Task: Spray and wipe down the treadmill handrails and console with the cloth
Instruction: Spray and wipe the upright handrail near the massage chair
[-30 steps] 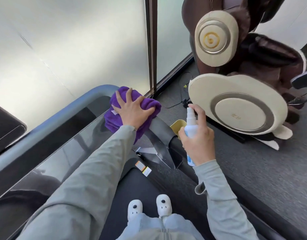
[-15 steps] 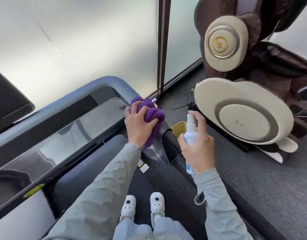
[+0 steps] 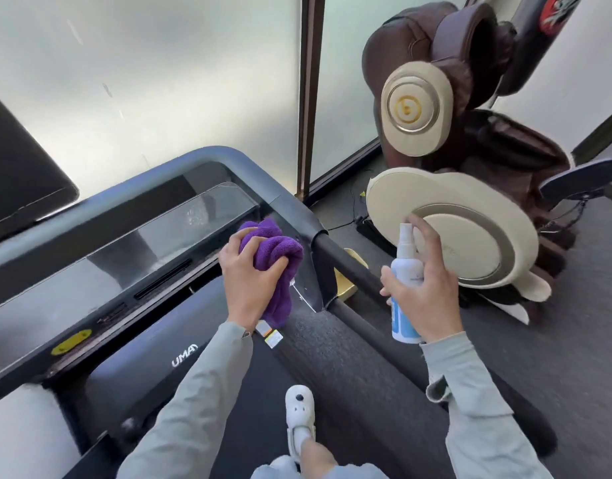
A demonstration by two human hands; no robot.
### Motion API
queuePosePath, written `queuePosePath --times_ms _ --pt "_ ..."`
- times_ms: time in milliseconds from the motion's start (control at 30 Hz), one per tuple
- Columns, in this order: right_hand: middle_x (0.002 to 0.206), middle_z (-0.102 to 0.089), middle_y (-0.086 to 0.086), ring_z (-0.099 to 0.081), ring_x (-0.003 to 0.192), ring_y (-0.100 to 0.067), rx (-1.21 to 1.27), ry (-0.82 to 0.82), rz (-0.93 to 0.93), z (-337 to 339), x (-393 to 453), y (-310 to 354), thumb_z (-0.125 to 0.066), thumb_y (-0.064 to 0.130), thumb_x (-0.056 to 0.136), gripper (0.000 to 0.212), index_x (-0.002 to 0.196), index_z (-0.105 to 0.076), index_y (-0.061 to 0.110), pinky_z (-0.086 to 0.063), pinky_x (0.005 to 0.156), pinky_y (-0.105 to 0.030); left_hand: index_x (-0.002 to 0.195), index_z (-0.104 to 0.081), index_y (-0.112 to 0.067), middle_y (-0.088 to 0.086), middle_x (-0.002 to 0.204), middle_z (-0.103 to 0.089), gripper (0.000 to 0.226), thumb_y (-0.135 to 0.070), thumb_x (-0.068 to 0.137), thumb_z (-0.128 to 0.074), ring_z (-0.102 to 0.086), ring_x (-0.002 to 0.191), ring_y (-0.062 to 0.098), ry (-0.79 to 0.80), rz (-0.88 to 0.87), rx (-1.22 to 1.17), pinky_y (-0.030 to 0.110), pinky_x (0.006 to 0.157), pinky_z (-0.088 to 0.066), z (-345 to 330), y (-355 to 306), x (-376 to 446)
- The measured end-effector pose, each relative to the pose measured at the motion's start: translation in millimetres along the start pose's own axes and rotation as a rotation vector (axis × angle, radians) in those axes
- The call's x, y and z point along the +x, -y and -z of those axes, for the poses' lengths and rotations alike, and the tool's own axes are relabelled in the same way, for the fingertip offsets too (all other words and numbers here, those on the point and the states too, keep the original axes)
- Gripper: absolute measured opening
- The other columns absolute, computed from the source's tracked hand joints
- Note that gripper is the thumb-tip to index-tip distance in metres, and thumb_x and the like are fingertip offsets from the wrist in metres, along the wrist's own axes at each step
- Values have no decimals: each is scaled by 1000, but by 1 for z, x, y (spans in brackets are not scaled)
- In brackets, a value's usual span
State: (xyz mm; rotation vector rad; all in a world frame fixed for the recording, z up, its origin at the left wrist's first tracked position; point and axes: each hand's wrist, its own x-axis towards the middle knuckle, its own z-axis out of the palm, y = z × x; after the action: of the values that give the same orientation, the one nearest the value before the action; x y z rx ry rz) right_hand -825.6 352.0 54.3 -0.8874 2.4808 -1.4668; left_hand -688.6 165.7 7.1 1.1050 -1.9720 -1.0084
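My left hand (image 3: 251, 278) grips a bunched purple cloth (image 3: 275, 252) at the right end of the treadmill console (image 3: 131, 250), just in front of its glossy screen. My right hand (image 3: 425, 288) holds a white spray bottle (image 3: 403, 281) with a blue label upright, index finger on the nozzle, to the right of the dark right handrail (image 3: 352, 267). The grey front rail (image 3: 180, 164) curves round the console's far side. The bottle's lower part is hidden in my palm.
A brown and cream massage chair (image 3: 453, 216) stands close on the right, over grey carpet (image 3: 580, 357). Frosted glass panels and a brown post (image 3: 308, 95) rise behind the console. My white shoe (image 3: 299, 409) stands on the treadmill belt. A yellow object (image 3: 349, 285) lies beside the handrail.
My left hand has drawn the cloth back from the top corner of the rail down to the console's right end, bunching it. The bottle has stayed beside the right handrail.
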Motion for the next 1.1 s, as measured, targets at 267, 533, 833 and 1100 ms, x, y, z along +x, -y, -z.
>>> queuePosePath --times_ms 267,533,833,1100 --pt "86 -59 -2 -63 53 -33 -76 134 172 32 -15 19 -65 11 82 64 128 -35 44 -57 65 -48 91 -72 -20 -4 121 -57 18 -17 74 -76 -44 117 25 7 11 -50 27 102 -30 11 -1 -64" --pt "49 -60 8 -62 42 -14 -226 466 314 54 37 9 -60 0 79 79 135 -33 49 -52 54 -16 92 -71 -19 -2 118 -57 20 -20 74 -78 -50 115 26 -45 -9 -48 32 102 -38 13 -16 -94" --pt "86 -68 -26 -64 56 -26 -263 602 390 50 61 -40 -73 16 78 70 134 -36 37 -56 66 -29 97 -70 -17 -1 120 -56 23 -22 76 -77 -48 116 27 -159 48 -30 26 99 -33 -41 -54 -110" --pt "58 -54 -10 -56 49 -23 -313 673 511 46 83 -61 -69 11 80 64 136 -42 25 -51 59 -32 96 -71 -16 0 120 -57 26 -28 74 -72 -49 117 25 -268 108 -34 37 104 -37 -66 -73 -123"
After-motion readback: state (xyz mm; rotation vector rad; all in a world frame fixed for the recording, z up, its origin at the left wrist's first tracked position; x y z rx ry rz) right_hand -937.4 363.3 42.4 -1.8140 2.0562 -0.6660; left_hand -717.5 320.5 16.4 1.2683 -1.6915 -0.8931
